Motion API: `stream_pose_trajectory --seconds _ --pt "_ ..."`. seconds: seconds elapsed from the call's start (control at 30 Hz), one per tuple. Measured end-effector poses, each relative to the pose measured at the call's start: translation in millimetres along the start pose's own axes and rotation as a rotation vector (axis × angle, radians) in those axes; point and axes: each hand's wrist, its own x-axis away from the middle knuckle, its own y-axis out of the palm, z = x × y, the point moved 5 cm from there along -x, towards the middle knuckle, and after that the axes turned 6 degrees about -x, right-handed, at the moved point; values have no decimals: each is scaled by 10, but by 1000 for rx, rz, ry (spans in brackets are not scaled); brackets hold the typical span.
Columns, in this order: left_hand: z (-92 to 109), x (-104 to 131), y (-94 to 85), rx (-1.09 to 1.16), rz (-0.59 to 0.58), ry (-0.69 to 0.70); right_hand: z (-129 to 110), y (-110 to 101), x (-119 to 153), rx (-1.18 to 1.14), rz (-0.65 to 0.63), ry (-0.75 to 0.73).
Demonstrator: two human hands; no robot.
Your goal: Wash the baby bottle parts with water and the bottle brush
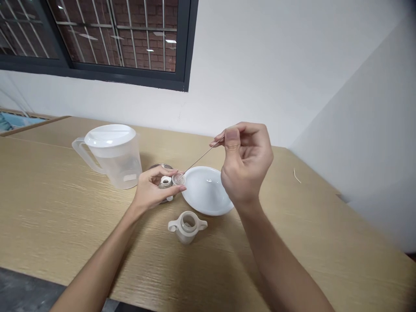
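Observation:
My left hand (152,186) pinches a small clear round cap-like piece (178,179) between thumb and fingertips. In my right hand (248,160), raised over the right side of the bowl, is a thin wire-like rod (203,155), gripped near its upper end. The rod slants down to the left, and its lower end reaches the clear piece; the shape of that tip is too small to tell. Below the hands stands a whitish two-handled cup (187,227), its top uncovered. Partly hidden behind my left fingers is a white ring-shaped part (165,181) at a round metal dish (160,166).
A white oval bowl (208,195) sits between my hands. To the left is a lidded translucent pitcher (121,160) with its handle toward the left. A short pale strip (297,176) lies on the wooden table (312,229) at right. Wall and barred window are behind.

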Motion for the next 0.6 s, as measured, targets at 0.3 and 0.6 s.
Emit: stream_pose_trajectory --seconds 0.3,0.6 --pt "21 3 -14 2 75 -21 55 74 74 -31 -80 91" --pt "27 -12 -17 14 70 -28 325 218 248 -102 -172 286"
